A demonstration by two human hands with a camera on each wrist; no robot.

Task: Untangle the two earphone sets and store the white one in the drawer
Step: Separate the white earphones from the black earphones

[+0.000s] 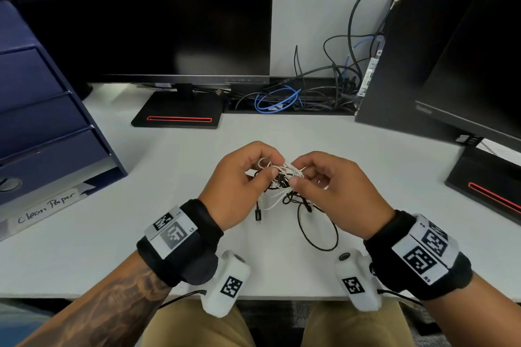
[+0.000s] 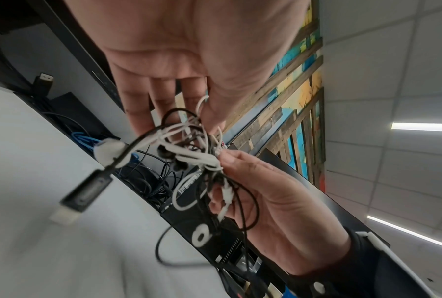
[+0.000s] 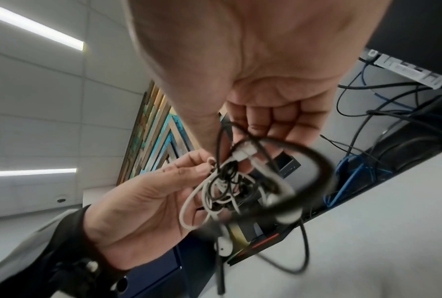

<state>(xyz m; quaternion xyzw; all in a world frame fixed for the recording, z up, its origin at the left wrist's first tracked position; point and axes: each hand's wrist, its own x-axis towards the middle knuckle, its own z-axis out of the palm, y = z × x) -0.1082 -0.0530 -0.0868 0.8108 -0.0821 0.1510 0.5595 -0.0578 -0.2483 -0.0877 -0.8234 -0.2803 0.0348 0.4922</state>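
Left grip: the left hand (image 1: 239, 177) held the knot from its own side, thumb and forefinger pinched narrow on a loop of the thin white rubber-corded earphone set (image 1: 277, 170); the other fingers lay loosely curled behind it.
Right grip: the right hand (image 1: 335, 186) pinched the same bundle from the opposite side, fingertips (image 2: 230, 159) closed on a white strand, palm facing the left hand.
Tangle: the white set was wound through the thin black corded earphone set (image 1: 284, 182) in one tight ball held above the pale grey desk top (image 1: 141, 248), between the two hands.
Loose ends: a black loop (image 1: 318, 231) hung down toward the desk, and a small black plug (image 1: 258, 215) dangled below the left hand; a white earbud (image 3: 223, 248) hung under the ball.
Storage: the dark blue drawer unit (image 1: 42, 127) stood at the left of the desk, well apart from the hands, its drawers closed.
Step in hand: untangling, at an early stage by my reading; no cord was free yet.
Next move: probably to hold the knot steady with one hand and draw a white loop or earbud out through the black coils, loosening instead of pulling tight.
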